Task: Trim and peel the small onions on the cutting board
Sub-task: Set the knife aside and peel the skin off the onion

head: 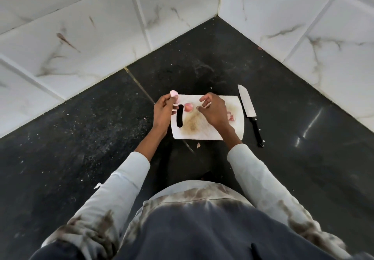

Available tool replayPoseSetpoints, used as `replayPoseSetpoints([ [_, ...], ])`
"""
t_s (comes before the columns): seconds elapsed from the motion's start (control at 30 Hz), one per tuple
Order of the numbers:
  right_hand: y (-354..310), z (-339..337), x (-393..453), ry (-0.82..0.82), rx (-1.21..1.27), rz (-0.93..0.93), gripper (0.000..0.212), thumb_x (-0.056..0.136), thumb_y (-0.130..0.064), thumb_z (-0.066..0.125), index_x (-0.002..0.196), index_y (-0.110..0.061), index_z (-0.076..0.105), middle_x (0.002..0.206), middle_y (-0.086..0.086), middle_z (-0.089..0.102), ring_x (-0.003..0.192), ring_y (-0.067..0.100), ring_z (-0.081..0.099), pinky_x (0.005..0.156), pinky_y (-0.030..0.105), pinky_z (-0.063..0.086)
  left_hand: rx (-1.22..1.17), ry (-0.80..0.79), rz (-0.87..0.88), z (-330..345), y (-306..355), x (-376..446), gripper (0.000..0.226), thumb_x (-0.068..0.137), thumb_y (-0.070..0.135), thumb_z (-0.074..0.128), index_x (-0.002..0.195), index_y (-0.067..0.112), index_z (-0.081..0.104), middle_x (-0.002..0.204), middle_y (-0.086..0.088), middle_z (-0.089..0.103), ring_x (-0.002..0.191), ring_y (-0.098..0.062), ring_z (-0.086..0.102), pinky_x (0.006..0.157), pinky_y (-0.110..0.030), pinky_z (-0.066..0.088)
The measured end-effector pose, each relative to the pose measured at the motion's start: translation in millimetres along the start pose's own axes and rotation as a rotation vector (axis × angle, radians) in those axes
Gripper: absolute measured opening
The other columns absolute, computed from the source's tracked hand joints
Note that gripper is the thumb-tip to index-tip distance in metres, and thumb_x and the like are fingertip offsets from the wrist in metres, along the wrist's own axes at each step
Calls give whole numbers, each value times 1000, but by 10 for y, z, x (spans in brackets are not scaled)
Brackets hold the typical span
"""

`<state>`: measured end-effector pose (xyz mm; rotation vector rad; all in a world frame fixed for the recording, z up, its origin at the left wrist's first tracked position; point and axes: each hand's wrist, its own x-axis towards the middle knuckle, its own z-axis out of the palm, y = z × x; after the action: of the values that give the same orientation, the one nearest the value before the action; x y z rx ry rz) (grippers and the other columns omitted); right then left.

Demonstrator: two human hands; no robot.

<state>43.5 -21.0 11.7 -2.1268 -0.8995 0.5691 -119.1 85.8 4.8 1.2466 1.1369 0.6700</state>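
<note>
While peeling at frame centre, left hand (163, 110) pinching a pale pink peeled onion (174, 93) at the fingertips, lifted just past the cutting board's (204, 132) upper-left corner, probably to keep it clear of scraps. Right hand (213, 110) hovering over board middle, fingers half-curled and spread; possibly a thin strip of skin between thumb and forefinger, too small to confirm. One unpeeled reddish onion (188, 107) lying on the board beside the handle slot (179, 116), between both hands, likely next in line. Onion skins (231, 116) piled at board's right edge, partly hidden by right wrist. Knife (250, 112) parked on dark counter (303, 107) just right of board, blade pointing up-frame, not in use. No bowls or containers in view
</note>
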Motion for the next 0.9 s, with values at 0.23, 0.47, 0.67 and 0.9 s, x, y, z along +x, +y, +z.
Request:
replayPoseSetpoints([
  [0.23, -157, 444, 30, -175, -325, -143, 58, 96, -23, 76, 149, -26, 54, 154, 3, 52, 144, 28, 44, 116, 45, 42, 119, 3, -10, -173, -130, 1, 36, 92, 42, 76, 123, 23, 75, 97, 1, 79, 96, -19, 77, 97, -47, 64],
  [0.47, 13, 382, 53, -48, -165, -76, 27, 92, -23, 76, 119, -22, 71, 117, -5, 72, 111, 20, 63, 97, 41, 55, 422, -38, 119, -67, -147, 37, 46, 89, 40, 82, 130, 23, 70, 111, 7, 72, 99, -7, 70, 94, -30, 59],
  [0.67, 80, -67, 11, -7, 229, 37, 31, 92, -29, 81, 121, -22, 72, 114, -9, 74, 102, 11, 70, 89, 27, 59, 826, -127, 273, 173, -174, 61, 57, 86, 38, 81, 140, 29, 64, 125, 0, 57, 114, -22, 63, 95, -45, 58],
  [0.9, 147, -419, -158, -123, 540, 109, 35, 91, -29, 83, 124, -22, 74, 116, -8, 80, 112, 10, 74, 90, 34, 61, 1067, -230, 297, 345, -117, 74, 64, 95, 36, 72, 155, 27, 52, 148, -7, 47, 139, -30, 45, 113, -56, 39],
])
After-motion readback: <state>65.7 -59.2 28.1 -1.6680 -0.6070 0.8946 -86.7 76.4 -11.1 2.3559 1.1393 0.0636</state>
